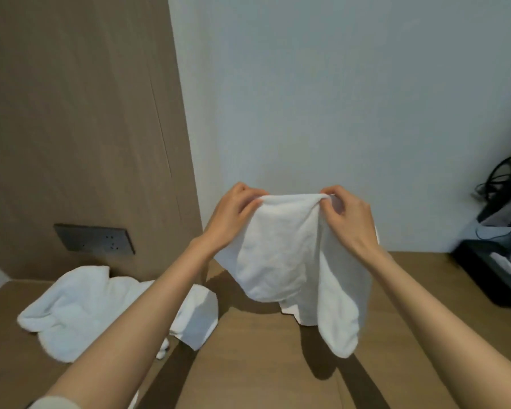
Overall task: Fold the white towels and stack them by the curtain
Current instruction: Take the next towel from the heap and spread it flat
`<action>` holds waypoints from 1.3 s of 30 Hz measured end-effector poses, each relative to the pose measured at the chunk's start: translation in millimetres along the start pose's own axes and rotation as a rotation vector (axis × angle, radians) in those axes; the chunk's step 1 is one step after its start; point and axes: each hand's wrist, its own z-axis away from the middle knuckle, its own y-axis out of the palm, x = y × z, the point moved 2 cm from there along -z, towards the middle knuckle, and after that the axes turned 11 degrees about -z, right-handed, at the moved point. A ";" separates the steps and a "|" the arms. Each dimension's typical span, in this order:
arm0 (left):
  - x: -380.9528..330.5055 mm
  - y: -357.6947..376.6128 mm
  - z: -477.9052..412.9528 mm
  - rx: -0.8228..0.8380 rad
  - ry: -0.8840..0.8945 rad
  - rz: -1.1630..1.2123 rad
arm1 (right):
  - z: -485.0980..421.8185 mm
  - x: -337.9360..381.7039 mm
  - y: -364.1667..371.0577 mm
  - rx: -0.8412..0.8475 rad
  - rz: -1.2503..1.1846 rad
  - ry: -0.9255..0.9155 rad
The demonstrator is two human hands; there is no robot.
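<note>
A white towel (281, 255) hangs in the air above the wooden tabletop (263, 364), in front of the white wall. My left hand (233, 214) pinches its upper left edge and my right hand (348, 216) pinches its upper right edge. The cloth droops in loose folds, with its lowest end near the table. A second white towel (80, 311) lies crumpled on the table at the left, partly hidden behind my left forearm. No curtain is in view.
A brown wood panel (71, 128) with a dark socket plate (95, 239) stands behind the table at the left. A black box (490, 273) with cables above it sits at the right edge.
</note>
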 end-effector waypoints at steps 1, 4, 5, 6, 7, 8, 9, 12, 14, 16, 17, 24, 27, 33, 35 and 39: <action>-1.1 18.3 -3.7 0.025 -0.014 0.003 | -1.5 -19.0 -5.0 0.039 0.013 0.021; -0.3 77.3 -4.1 0.086 -0.104 -0.030 | -2.7 -84.4 -15.5 0.161 0.087 0.142; -0.6 95.9 0.5 0.102 -0.154 -0.043 | -0.2 -106.8 -17.6 0.202 0.118 0.191; -1.4 113.2 7.1 0.113 -0.218 -0.037 | 3.7 -127.7 -19.5 0.231 0.153 0.232; -1.8 128.7 15.1 0.120 -0.285 -0.015 | 8.6 -146.3 -21.2 0.245 0.184 0.263; -2.5 144.5 24.7 0.128 -0.345 0.007 | 14.9 -162.2 -22.9 0.255 0.203 0.281; -2.9 159.5 35.4 0.137 -0.403 0.018 | 22.0 -175.0 -23.9 0.272 0.201 0.287; -1.2 199.7 69.9 0.177 -0.611 -0.004 | 44.1 -200.1 -18.4 0.448 0.127 0.304; 4.7 224.2 90.8 0.250 -0.781 -0.013 | 62.7 -214.6 -9.3 0.659 0.124 0.291; 9.7 245.5 107.2 0.336 -0.917 0.079 | 82.5 -230.0 0.8 0.848 0.198 0.245; 11.9 254.2 111.4 0.349 -0.952 0.135 | 90.2 -237.2 5.1 0.904 0.235 0.232; 26.7 284.6 100.2 0.238 -1.048 0.192 | 100.4 -265.7 24.5 0.999 0.423 0.131; 20.7 276.8 88.9 0.149 -1.064 0.242 | 95.1 -267.2 23.6 0.970 0.376 0.199; -13.5 214.6 43.1 0.063 -0.958 0.455 | 67.7 -220.0 12.7 0.835 -0.031 0.202; -27.8 194.3 24.2 0.060 -0.901 0.589 | 58.0 -196.8 13.4 0.811 -0.117 0.162; -57.8 161.2 -10.4 0.082 -0.765 0.777 | 34.9 -158.1 16.1 0.692 -0.294 0.145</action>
